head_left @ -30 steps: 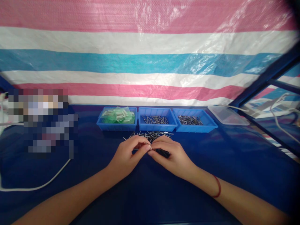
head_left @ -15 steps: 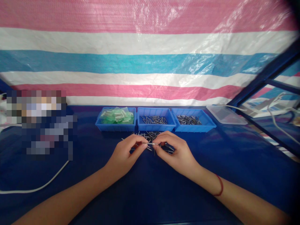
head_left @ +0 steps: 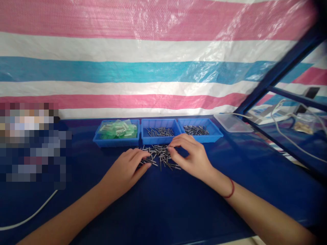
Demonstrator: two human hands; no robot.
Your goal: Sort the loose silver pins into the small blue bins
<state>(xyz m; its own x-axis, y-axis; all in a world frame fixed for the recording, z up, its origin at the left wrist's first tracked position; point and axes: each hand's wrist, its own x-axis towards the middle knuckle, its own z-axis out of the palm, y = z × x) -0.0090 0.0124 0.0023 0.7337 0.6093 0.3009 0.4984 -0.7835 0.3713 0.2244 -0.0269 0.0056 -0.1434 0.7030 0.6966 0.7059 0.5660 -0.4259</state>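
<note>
Loose thin metal pins lie in a pile on the blue table, each slim with a thicker part. My left hand rests at the pile's left side, thumb and forefinger apart, nothing visible between them. At the upper right of the pile, my right hand has thumb and forefinger pinched on what looks like one thin pin, mostly hidden by the fingertips. Behind the pile, a middle blue tray and a right blue tray contain similar metal pins. A left blue tray holds green-and-clear plastic packets.
A clear plastic lid lies right of the trays. White cables run by a dark metal frame at right. Another white cable crosses the table at left, near a blurred-out area. A striped sheet hangs behind.
My hands have come apart from the thin pin held between their fingertips. The left has lowered to the pile and opened; the right stays pinched near the middle tray. The view has shifted slightly right.
</note>
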